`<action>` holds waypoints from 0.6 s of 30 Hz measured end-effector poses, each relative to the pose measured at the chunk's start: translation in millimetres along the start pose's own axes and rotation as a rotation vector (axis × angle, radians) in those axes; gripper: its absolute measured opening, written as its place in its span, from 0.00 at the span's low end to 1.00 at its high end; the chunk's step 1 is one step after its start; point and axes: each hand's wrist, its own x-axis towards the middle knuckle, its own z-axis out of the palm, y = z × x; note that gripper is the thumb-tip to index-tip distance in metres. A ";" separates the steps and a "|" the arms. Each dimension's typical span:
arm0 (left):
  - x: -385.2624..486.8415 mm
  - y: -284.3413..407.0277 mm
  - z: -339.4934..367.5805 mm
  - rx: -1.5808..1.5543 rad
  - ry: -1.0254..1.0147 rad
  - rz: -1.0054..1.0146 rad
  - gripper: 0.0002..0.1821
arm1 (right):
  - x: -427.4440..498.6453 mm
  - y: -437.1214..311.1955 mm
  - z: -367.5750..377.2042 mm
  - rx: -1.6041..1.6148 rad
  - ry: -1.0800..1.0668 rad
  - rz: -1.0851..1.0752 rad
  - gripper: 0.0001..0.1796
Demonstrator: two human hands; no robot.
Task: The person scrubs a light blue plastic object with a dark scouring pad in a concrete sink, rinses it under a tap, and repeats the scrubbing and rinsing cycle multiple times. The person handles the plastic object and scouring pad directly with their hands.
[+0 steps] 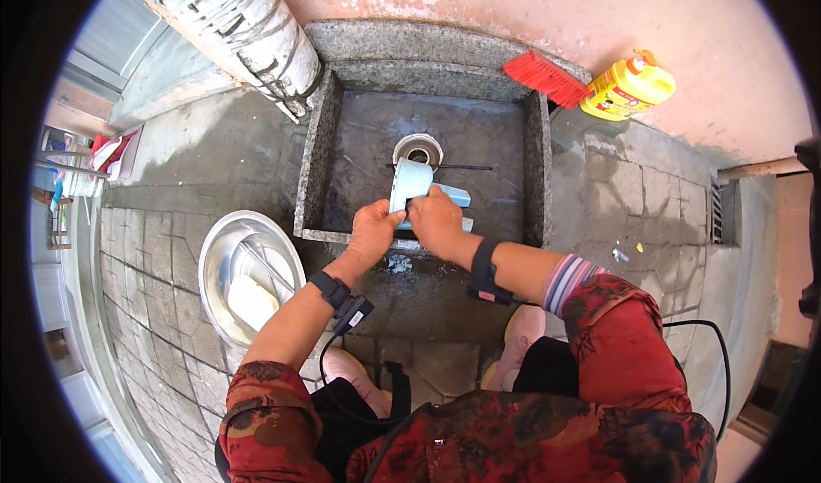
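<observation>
Above the near edge of a low stone basin (423,210), my left hand (374,230) grips the rim of a light blue plastic piece (414,178) with a rounded end. My right hand (438,223) is closed at its near side, and something small and dark shows between the two hands. Two light blue arms of plastic (454,194) stick out to the right past my right hand; whether they belong to the same piece I cannot tell. Behind the piece lies a round drain (418,148), with a thin dark rod (465,167) across it.
A metal basin (208,278) holding a white block-like item (250,300) and metal utensils stands left on the paving. A red-bristled brush (548,79) rests on the stone basin's far right corner beside a yellow jug (625,89). A wrapped white pipe (256,31) rises back left.
</observation>
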 end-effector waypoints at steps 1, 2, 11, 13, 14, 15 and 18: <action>-0.2 0.8 0.1 -0.024 0.006 0.022 0.06 | 2.0 3.0 2.4 -0.031 0.024 0.026 0.09; -0.4 2.0 -0.3 -0.027 0.016 0.019 0.06 | 5.4 6.0 4.4 -0.054 -0.010 0.028 0.11; 1.4 20.5 -7.0 -0.176 -0.049 0.020 0.05 | 47.1 70.1 -19.2 0.056 -0.364 0.070 0.15; 4.0 23.2 -10.4 -0.161 -0.082 0.026 0.06 | 56.5 78.9 -10.6 0.037 -0.367 0.039 0.15; 4.2 24.0 -12.1 -0.168 -0.093 0.026 0.06 | 60.9 81.4 -4.6 0.036 -0.348 0.015 0.15; 4.9 25.0 -13.1 -0.186 -0.113 0.048 0.07 | 64.9 83.5 0.6 0.049 -0.317 -0.017 0.15; 6.3 28.6 -16.1 -0.153 -0.126 -0.008 0.07 | 70.2 83.2 12.8 0.118 -0.303 -0.051 0.16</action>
